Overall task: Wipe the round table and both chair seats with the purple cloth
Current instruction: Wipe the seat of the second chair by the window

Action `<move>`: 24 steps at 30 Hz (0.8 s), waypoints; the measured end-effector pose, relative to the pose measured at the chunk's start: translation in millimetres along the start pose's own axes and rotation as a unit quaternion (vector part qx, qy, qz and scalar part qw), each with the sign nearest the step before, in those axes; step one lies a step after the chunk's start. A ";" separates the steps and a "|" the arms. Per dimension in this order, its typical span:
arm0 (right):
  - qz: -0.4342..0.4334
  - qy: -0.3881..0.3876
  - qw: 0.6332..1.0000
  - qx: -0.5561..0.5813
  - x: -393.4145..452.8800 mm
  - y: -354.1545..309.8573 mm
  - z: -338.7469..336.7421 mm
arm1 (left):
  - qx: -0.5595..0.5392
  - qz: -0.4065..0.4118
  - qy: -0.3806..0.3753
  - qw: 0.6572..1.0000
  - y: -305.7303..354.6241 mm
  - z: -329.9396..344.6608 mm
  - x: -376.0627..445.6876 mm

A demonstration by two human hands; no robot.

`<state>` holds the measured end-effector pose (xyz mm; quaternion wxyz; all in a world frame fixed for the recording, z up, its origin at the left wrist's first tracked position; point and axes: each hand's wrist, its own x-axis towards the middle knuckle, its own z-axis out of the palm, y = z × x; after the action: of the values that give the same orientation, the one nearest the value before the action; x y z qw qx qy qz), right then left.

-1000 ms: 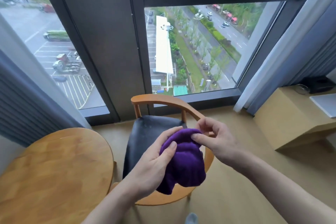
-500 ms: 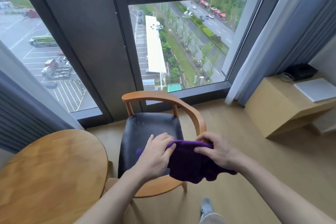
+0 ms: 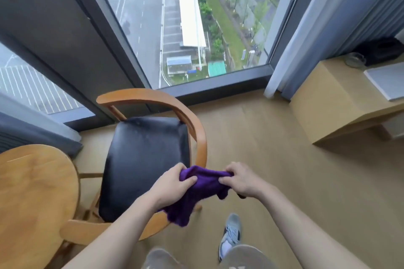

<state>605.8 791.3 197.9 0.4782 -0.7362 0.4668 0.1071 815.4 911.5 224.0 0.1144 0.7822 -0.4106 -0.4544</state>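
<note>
Above the front right corner of the chair, in the head view, both hands hold the purple cloth (image 3: 197, 192) in the air. The left hand (image 3: 172, 184) has its fingers curled round the cloth's left end, thumb pressed on top; the right hand (image 3: 242, 181) pinches the right end between thumb and curled fingers. Between them the cloth is bunched along its top edge, and the rest hangs down loose toward the chair's wooden rim, apart from the seat. The black chair seat (image 3: 144, 164) lies below and to the left of the hands, framed by a curved wooden backrest (image 3: 153, 98) that faces the window (image 3: 185, 24). The round table (image 3: 32, 199) stands at the left, just beside the chair. A low wooden cabinet (image 3: 332, 102) stands at the right by the curtain (image 3: 323, 17). A grey shoe (image 3: 231, 233) shows on the floor below the hands
</note>
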 end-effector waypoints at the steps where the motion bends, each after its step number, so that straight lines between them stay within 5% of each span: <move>1: 0.003 -0.001 1.000 0.011 11.7 6.8 -3.4 | -0.012 -0.017 -0.016 1.000 4.3 4.3 6.1; 5: -0.003 0.034 0.999 0.042 64.7 24.4 -0.1 | -0.031 -0.087 -0.050 0.994 11.7 11.5 34.0; 11: 0.104 0.156 0.973 0.138 115.4 28.2 61.2 | -0.087 -0.161 0.055 0.982 5.2 23.3 85.2; 14: 0.205 0.111 0.910 0.343 117.5 19.2 95.3 | -0.091 -0.165 0.072 0.979 -2.4 25.1 103.3; 18: 0.193 0.056 0.802 0.563 110.5 -6.5 127.7 | -0.097 -0.180 0.084 0.975 -13.5 21.1 119.0; 24: 0.175 0.113 0.836 0.507 142.9 -20.4 102.6 | -0.106 -0.139 0.077 0.982 -14.2 15.7 140.8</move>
<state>728.9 792.4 70.6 0.7017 -0.3036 0.6277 -0.1465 845.6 818.5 120.5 0.1631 0.8478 -0.2376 -0.4453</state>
